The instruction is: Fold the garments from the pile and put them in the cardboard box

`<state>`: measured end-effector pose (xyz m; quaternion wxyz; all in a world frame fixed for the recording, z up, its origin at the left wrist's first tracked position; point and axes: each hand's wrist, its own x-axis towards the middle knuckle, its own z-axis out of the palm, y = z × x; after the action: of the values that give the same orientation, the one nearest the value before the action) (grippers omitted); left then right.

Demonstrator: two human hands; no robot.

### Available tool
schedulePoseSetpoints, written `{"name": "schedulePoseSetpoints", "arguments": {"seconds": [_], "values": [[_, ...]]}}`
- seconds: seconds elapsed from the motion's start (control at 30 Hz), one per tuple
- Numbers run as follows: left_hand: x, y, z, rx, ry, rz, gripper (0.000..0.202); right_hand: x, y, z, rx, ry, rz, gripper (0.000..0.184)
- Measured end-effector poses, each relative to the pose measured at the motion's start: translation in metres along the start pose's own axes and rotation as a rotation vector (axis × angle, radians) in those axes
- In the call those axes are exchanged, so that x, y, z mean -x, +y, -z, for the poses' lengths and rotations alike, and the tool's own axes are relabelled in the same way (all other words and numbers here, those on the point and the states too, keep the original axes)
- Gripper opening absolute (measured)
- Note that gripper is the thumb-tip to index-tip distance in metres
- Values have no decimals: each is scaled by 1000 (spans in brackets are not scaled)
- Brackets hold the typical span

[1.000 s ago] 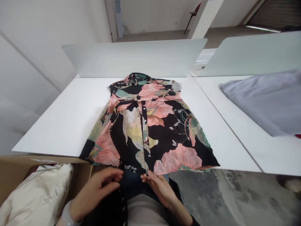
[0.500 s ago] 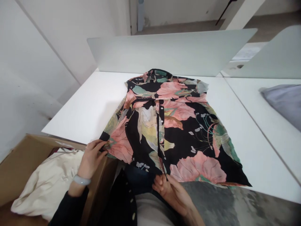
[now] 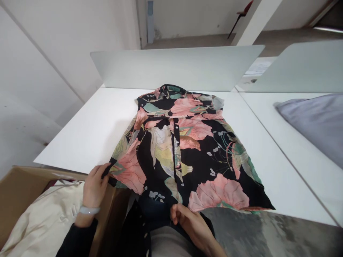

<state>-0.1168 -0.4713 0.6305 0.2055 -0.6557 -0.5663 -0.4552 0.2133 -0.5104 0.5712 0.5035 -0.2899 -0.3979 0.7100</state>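
Note:
A black shirt with pink and green flowers (image 3: 184,142) lies flat on the white table (image 3: 88,132), collar away from me, hem hanging over the near edge. My left hand (image 3: 95,185) pinches the hem's left corner at the table edge. My right hand (image 3: 187,221) is closed on the hem at the bottom of the button placket, just below the table edge.
A cardboard box (image 3: 16,182) with cream fabric (image 3: 45,221) stands at my lower left. A grey cloth (image 3: 316,121) lies on the neighbouring table to the right. Frosted divider panels (image 3: 174,67) stand along the table's far edge.
My left hand has moved from the middle of the hem out to its left corner and taken hold there. My right hand has stayed at the placket's bottom.

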Motion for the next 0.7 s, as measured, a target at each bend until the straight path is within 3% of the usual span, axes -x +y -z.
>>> {"name": "schedulePoseSetpoints", "arguments": {"seconds": [0.07, 0.23, 0.4, 0.53, 0.7], "values": [[2, 5, 5, 0, 41, 5, 32, 0, 1, 5, -85, -51, 10, 44], [6, 18, 17, -94, 298, 119, 26, 0, 1, 18, -237, -180, 10, 36], [4, 14, 13, -17, 225, 81, 31, -4, 6, 17, -56, -101, -35, 41], [4, 3, 2, 14, 117, -1, 42, -7, 9, 8, 109, -32, 18, 59], [3, -4, -8, 56, 46, -32, 49, -11, 4, -5, 130, 42, 22, 61]]}}
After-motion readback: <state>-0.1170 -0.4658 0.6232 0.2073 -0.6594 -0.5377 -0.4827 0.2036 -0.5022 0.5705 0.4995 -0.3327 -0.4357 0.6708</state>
